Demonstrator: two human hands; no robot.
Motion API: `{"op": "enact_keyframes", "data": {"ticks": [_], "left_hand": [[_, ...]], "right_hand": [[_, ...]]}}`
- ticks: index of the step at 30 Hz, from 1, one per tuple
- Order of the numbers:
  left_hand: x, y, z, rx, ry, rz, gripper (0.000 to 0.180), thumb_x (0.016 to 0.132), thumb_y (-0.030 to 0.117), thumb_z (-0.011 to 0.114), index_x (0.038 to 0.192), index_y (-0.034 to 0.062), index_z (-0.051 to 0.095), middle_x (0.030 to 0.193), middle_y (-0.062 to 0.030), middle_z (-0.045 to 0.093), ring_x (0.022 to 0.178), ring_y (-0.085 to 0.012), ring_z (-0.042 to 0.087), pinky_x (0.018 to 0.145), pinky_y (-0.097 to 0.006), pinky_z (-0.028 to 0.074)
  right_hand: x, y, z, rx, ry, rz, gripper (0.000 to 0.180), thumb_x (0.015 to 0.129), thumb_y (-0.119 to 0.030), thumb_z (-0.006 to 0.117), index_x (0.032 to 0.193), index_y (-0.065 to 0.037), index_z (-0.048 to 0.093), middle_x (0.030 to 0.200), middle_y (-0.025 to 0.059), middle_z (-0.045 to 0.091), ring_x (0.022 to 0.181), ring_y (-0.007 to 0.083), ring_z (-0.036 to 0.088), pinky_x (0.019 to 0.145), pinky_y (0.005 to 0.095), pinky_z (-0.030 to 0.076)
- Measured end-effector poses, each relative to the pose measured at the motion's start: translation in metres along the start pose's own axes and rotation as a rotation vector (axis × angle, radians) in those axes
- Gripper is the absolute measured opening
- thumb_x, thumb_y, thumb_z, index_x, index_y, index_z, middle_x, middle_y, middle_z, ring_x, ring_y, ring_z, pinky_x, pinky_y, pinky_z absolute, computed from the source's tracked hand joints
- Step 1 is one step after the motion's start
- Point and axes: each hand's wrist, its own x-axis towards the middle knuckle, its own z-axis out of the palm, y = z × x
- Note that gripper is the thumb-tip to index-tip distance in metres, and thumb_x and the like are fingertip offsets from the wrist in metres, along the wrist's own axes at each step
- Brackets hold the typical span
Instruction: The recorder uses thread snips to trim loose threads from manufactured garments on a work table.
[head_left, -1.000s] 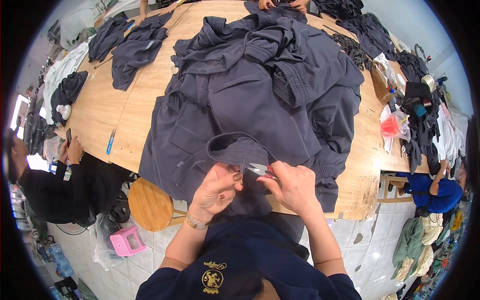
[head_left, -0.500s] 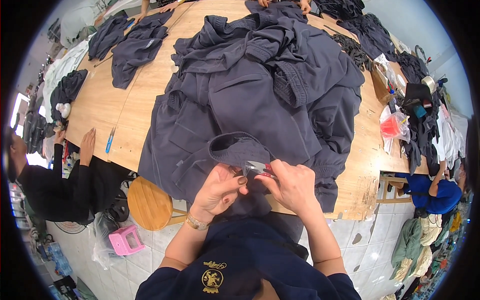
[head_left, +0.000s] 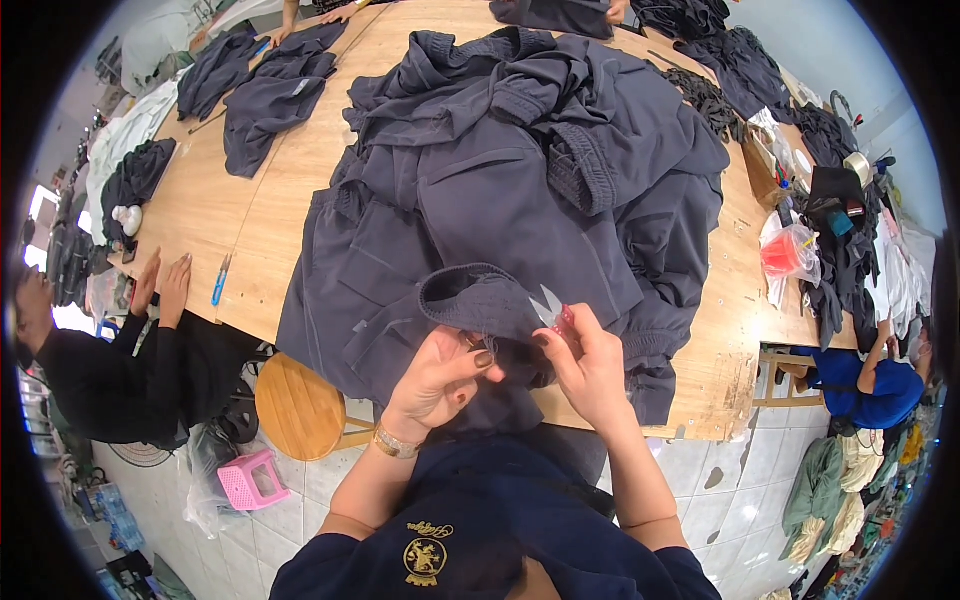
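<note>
A large heap of dark grey garments (head_left: 480,190) covers the table before me. My left hand (head_left: 445,375) is closed on the edge of an elasticated garment cuff (head_left: 475,300), thumb and fingers pinching the cloth. Just to its right, my right hand (head_left: 582,360) holds red-handled thread snips (head_left: 548,308). Their two pointed blades are spread and aim up and left, a little apart from the cuff's right side. Part of the snips' handle is hidden by my fingers.
Blue-handled snips (head_left: 221,280) lie on the wooden table (head_left: 200,225) at left, near a person in black (head_left: 125,370). A round wooden stool (head_left: 300,405) and a pink plastic stool (head_left: 252,480) stand below. A red container in clear plastic (head_left: 788,250) sits at right.
My right hand has drawn the snips away from the cuff and turned them upward, their blades now apart. The left hand keeps its grip. At left, the person's hand has moved onto the table edge.
</note>
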Motion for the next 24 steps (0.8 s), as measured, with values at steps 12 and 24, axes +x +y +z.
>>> {"op": "enact_keyframes", "data": {"ticks": [12, 24], "left_hand": [[0.012, -0.013, 0.004, 0.145, 0.042, 0.173, 0.029, 0.095, 0.027, 0.048, 0.108, 0.0021, 0.058, 0.107, -0.0079, 0.061, 0.097, -0.0168, 0.057, 0.090, -0.035, 0.044], [0.013, -0.016, 0.008, 0.250, 0.085, 0.250, 0.027, 0.091, 0.002, 0.050, 0.118, -0.0010, 0.053, 0.117, -0.0094, 0.056, 0.104, -0.0175, 0.056, 0.088, -0.036, 0.051]], "right_hand": [[-0.001, 0.007, 0.014, 0.030, -0.114, -0.353, 0.038, 0.065, 0.002, 0.066, 0.101, -0.007, 0.064, 0.073, 0.0057, 0.064, 0.057, 0.0200, 0.061, 0.052, 0.0285, 0.046], [0.001, 0.009, 0.028, 0.538, 0.044, 0.212, 0.015, 0.085, 0.002, 0.057, 0.099, 0.005, 0.061, 0.086, 0.0035, 0.065, 0.077, 0.0044, 0.057, 0.068, 0.0171, 0.045]]}}
